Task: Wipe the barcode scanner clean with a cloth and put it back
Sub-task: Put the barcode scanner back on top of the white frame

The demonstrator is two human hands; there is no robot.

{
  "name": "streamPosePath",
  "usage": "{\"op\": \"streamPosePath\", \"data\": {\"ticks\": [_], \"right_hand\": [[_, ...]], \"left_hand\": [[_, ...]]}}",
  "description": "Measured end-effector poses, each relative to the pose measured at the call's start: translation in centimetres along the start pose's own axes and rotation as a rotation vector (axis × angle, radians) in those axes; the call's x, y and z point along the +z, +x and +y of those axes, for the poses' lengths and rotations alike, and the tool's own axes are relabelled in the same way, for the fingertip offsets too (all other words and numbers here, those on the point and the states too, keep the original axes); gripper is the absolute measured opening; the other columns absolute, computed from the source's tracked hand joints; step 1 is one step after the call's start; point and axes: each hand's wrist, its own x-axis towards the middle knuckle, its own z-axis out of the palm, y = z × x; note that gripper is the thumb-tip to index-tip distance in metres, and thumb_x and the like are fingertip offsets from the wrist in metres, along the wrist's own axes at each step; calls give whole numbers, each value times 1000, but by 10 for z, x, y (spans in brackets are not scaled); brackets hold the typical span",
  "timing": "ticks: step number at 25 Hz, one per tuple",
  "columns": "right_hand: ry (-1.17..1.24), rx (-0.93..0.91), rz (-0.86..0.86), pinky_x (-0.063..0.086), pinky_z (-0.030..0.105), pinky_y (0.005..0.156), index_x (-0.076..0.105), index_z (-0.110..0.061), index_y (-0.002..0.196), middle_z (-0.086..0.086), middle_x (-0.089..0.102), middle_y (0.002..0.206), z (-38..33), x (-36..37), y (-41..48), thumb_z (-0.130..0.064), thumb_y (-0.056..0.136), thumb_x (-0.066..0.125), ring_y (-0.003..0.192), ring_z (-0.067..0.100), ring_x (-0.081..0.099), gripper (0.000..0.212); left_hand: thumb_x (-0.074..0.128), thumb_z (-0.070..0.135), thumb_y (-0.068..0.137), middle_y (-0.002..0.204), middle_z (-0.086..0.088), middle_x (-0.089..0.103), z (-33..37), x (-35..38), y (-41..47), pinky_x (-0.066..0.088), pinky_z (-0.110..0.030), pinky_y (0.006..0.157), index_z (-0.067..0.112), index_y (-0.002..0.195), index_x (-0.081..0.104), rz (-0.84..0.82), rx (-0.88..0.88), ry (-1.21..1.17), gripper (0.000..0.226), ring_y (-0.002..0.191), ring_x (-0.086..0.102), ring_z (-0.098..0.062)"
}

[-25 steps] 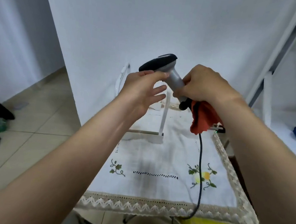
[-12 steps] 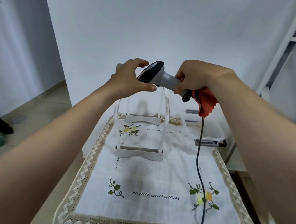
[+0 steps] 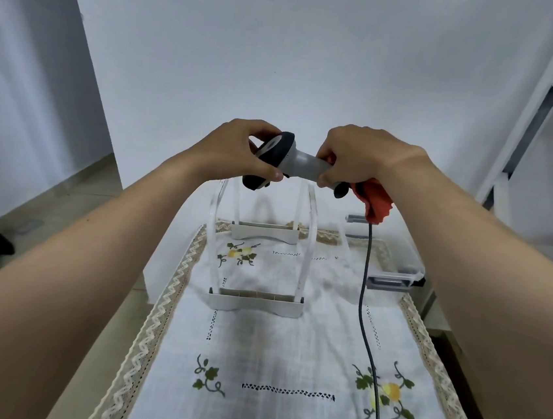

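1. Nearest to us, over the embroidered tablecloth on the table, the scanner's black cable hangs down from the handle and trails off the near edge; if we swing the scanner sideways the cable could drag across the cloth or snag on the table edge and jerk the scanner in our grip

2. Above the middle of the table we hold the barcode scanner in the air with both hands. Our left hand is curled shut around the black head, thumb below and fingers over the top; our right hand is closed around the grey handle, with the orange cloth bunched in the same grip and hanging out beneath it. With the cloth crowding the right grip, the handle could slip, or the cloth could drop, once we free one hand

3. Just beyond and below the scanner stands the clear acrylic stand, seemingly where it goes back. It looks light, so lowering off-centre could knock or tip it

4. Farther right sits a clear plastic box, near the cable's path; a careless tug might catch it
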Motion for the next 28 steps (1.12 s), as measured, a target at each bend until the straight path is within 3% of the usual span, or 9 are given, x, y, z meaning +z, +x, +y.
{"op": "streamPosePath", "data": {"ticks": [4,10,15,18,25,28], "right_hand": [[-1,-18,18,47,27,61,74,-33,91,-11,74,66,-1,5,6,-36,81,75,70,16,70,10],[67,-14,81,42,26,58,73,-32,88,-12,68,69,0,9,17,-42,77,79,67,13,65,16],[46,67,58,45,29,63,72,-37,87,-12,69,81,14,22,24,-47,69,85,78,18,66,25],[125,135,92,45,31,68,76,-37,93,-10,70,88,25,34,28,-43,75,83,85,22,67,20],[163,179,140,45,33,74,77,-38,98,-7,71,100,24,53,32,-35,82,79,92,26,65,16],[175,184,163,43,33,74,77,-38,98,-5,70,100,22,58,33,-34,83,78,92,27,64,16]], "left_hand": [[92,31,70,117,25,69,-9,-1,6,50,-17,76,35,126,67,-18,0,11,62,94,71,-2],[86,21,80,100,37,69,-20,-8,8,45,0,64,34,126,69,-38,-6,-15,50,84,72,5],[85,23,82,101,42,68,-33,-21,10,48,-14,72,40,123,68,-27,-19,3,48,85,70,10],[84,20,83,98,44,67,-45,-25,7,48,-14,73,45,119,66,-15,-39,-18,48,83,69,13],[81,18,87,99,41,69,-55,-18,10,46,0,63,41,122,65,-47,-56,-68,45,82,69,12],[80,19,88,99,42,69,-58,-17,11,50,-12,73,43,121,65,-66,-84,-78,44,85,71,9]]}}
